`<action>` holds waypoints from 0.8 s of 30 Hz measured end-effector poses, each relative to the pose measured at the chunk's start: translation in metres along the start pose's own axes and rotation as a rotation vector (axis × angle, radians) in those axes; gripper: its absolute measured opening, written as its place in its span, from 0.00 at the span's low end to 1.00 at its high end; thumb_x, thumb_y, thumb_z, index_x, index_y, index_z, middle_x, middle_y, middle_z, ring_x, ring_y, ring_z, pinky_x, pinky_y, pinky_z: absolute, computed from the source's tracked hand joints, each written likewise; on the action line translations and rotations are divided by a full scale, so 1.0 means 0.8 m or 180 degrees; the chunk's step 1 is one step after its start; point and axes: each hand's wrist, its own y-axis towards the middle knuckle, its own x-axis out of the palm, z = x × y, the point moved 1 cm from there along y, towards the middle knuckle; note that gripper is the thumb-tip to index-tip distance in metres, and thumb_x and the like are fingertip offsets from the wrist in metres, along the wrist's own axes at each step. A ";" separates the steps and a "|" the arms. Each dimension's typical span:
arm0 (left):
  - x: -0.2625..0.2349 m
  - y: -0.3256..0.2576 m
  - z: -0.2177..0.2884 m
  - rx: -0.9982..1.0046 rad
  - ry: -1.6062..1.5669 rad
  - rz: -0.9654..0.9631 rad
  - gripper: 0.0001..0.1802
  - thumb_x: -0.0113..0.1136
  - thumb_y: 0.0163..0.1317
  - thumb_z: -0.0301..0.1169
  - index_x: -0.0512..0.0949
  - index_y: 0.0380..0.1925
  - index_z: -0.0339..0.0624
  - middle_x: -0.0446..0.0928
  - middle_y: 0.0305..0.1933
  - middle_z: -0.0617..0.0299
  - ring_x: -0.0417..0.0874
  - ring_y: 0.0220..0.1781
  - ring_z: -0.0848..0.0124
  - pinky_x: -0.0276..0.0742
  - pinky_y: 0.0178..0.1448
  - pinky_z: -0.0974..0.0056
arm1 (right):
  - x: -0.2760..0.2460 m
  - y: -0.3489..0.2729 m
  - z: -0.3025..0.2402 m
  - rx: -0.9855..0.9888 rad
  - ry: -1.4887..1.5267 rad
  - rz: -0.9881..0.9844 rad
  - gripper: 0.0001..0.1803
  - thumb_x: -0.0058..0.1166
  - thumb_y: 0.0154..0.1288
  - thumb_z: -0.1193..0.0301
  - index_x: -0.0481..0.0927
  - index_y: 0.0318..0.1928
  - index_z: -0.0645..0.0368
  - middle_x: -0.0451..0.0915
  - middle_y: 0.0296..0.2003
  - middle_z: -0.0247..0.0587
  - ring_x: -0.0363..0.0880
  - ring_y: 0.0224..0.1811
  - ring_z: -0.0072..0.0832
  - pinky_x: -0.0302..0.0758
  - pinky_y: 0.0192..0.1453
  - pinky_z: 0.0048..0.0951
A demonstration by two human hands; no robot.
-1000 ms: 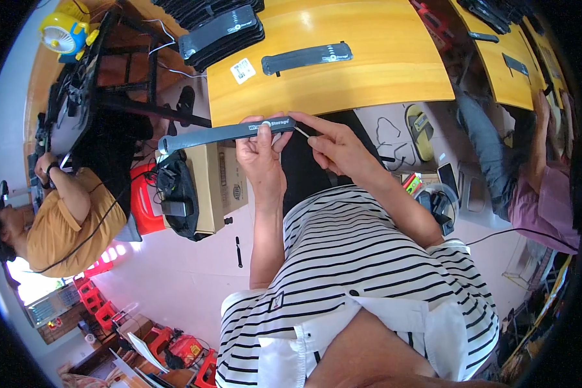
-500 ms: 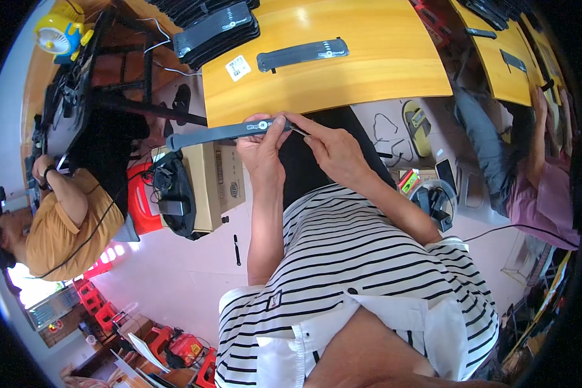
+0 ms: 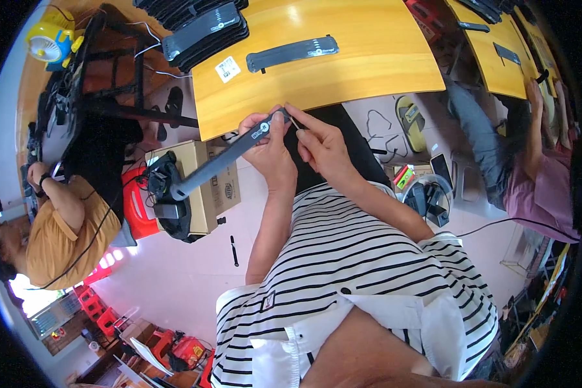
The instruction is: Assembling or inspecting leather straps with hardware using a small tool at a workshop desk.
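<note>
My left hand (image 3: pixel 273 152) is closed around a dark grey strap (image 3: pixel 229 155) with a white printed mark, thumb on top near its upper end. The strap slants down to the left, its rounded far end hanging free over the box. My right hand (image 3: pixel 326 150) is closed beside that upper end, index fingertip against it. A thin, light sliver shows between the right fingers, too small to name. Another flat strap (image 3: pixel 293 54) lies on the yellow table (image 3: pixel 368 64) in front of me, beside a white printed label (image 3: pixel 227 69).
A stack of straps (image 3: pixel 204 35) stands at the table's far left. On the left, a cardboard box (image 3: pixel 204 174) carries a black bag (image 3: pixel 171 220). A clear tub (image 3: pixel 433 194) stands right. Co-workers sit left, in an orange shirt (image 3: pixel 74 239), and right, in a pink sleeve (image 3: pixel 543 194).
The strap has swung from nearly level to a steep slant, its free end dropping toward me. My right fingers have curled in more by its upper end. The view has shifted slightly.
</note>
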 end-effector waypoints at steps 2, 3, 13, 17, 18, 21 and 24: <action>-0.003 0.007 0.007 -0.0066 0.0213 -0.0208 0.10 0.59 0.53 0.19 0.68 0.33 0.36 0.75 0.33 0.57 0.79 0.34 0.74 0.80 0.38 0.72 | -0.007 0.002 -0.003 -0.0387 -0.0660 0.0033 0.21 0.43 0.61 0.80 0.70 0.56 0.55 0.76 0.24 0.43 0.71 0.19 0.20 0.68 0.24 0.23; -0.006 0.012 0.011 -0.0076 0.0213 -0.0211 0.10 0.59 0.53 0.19 0.68 0.33 0.36 0.75 0.33 0.57 0.79 0.34 0.74 0.80 0.38 0.72 | -0.012 0.004 -0.007 -0.0780 -0.1319 0.0058 0.20 0.44 0.60 0.80 0.72 0.54 0.55 0.79 0.27 0.49 0.74 0.21 0.24 0.70 0.25 0.27; -0.008 0.019 0.007 -0.0200 0.0757 -0.0827 0.08 0.59 0.52 0.18 0.71 0.30 0.35 0.73 0.28 0.63 0.77 0.30 0.77 0.78 0.34 0.74 | -0.032 0.018 -0.017 0.0644 0.0054 -0.0514 0.18 0.45 0.62 0.75 0.74 0.53 0.54 0.69 0.14 0.32 0.63 0.11 0.14 0.59 0.13 0.14; -0.013 0.012 -0.007 0.0044 0.0868 -0.0464 0.07 0.59 0.52 0.18 0.71 0.30 0.35 0.72 0.28 0.63 0.75 0.29 0.78 0.77 0.34 0.75 | -0.019 0.007 0.012 0.0799 0.0759 -0.0177 0.18 0.43 0.63 0.75 0.73 0.54 0.54 0.69 0.15 0.32 0.57 0.09 0.12 0.53 0.12 0.13; -0.018 0.016 -0.007 -0.0159 0.0771 -0.0543 0.07 0.59 0.52 0.18 0.71 0.30 0.35 0.72 0.28 0.63 0.75 0.28 0.78 0.77 0.34 0.74 | -0.021 0.009 0.010 0.0797 0.0747 -0.0164 0.18 0.43 0.63 0.75 0.73 0.54 0.54 0.69 0.15 0.32 0.57 0.09 0.12 0.53 0.12 0.13; -0.027 0.032 0.012 -0.0712 0.0731 -0.0908 0.07 0.60 0.51 0.18 0.72 0.30 0.35 0.73 0.28 0.63 0.77 0.28 0.76 0.79 0.33 0.73 | -0.029 0.013 0.008 -0.0203 -0.1112 -0.0314 0.17 0.45 0.61 0.77 0.74 0.52 0.57 0.72 0.19 0.35 0.68 0.17 0.20 0.67 0.23 0.20; -0.042 0.053 0.018 -0.1141 0.0746 -0.1336 0.07 0.60 0.50 0.18 0.73 0.29 0.36 0.76 0.27 0.60 0.79 0.27 0.74 0.80 0.31 0.72 | -0.037 0.017 -0.014 -0.1360 -0.2637 -0.0479 0.16 0.48 0.57 0.78 0.75 0.48 0.56 0.76 0.27 0.40 0.72 0.21 0.30 0.71 0.29 0.26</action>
